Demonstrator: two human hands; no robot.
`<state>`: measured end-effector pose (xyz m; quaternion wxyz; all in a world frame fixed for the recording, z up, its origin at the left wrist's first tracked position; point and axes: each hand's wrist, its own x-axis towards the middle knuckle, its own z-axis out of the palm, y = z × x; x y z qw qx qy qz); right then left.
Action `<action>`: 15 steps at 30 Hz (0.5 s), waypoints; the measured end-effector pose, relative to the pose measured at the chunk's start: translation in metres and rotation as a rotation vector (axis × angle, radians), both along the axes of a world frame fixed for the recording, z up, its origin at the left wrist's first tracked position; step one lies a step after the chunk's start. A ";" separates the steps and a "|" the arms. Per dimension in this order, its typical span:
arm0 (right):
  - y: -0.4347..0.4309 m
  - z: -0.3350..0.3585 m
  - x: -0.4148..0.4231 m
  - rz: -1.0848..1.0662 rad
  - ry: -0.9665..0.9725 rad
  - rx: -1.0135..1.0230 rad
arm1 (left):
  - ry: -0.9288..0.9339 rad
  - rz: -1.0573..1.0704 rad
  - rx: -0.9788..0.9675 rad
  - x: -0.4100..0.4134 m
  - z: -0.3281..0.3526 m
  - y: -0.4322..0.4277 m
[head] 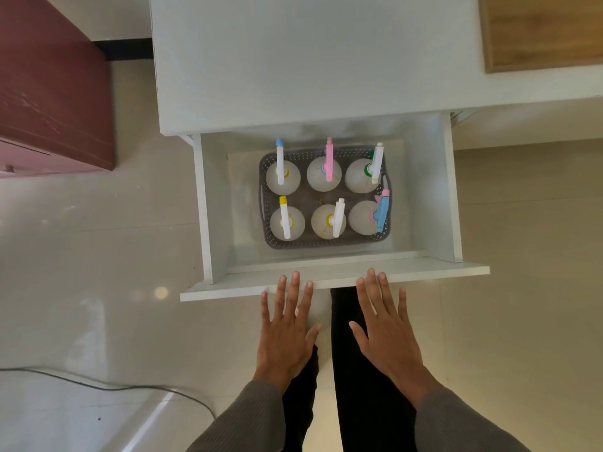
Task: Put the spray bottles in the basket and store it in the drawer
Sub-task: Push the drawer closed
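A grey perforated basket [266,210] stands inside the open white drawer [326,280]. Several translucent spray bottles [321,176] with coloured triggers stand upright in it, in two rows. My left hand [287,334] is flat with its fingers spread, and its fingertips reach the drawer's front panel. In the same way my right hand [386,331] lies flat with spread fingers, fingertips at the front panel's edge. Neither hand holds anything.
The drawer juts out from a white cabinet [310,60] over a pale tiled floor. A dark red cabinet [52,86] stands at the left, a wooden surface [541,31] at the upper right. A cable [107,386] runs across the floor at the lower left. My dark-trousered legs are below the drawer.
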<state>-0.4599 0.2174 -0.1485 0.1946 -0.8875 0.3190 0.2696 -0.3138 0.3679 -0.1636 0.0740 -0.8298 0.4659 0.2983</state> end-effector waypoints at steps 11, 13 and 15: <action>-0.051 0.004 0.049 -0.003 0.009 0.049 | -0.011 0.019 0.042 0.042 0.001 -0.053; -0.060 0.004 0.057 0.001 -0.003 0.051 | -0.020 0.009 0.057 0.051 0.004 -0.063; -0.069 0.005 0.066 0.010 -0.015 0.058 | -0.023 0.009 0.066 0.059 0.006 -0.074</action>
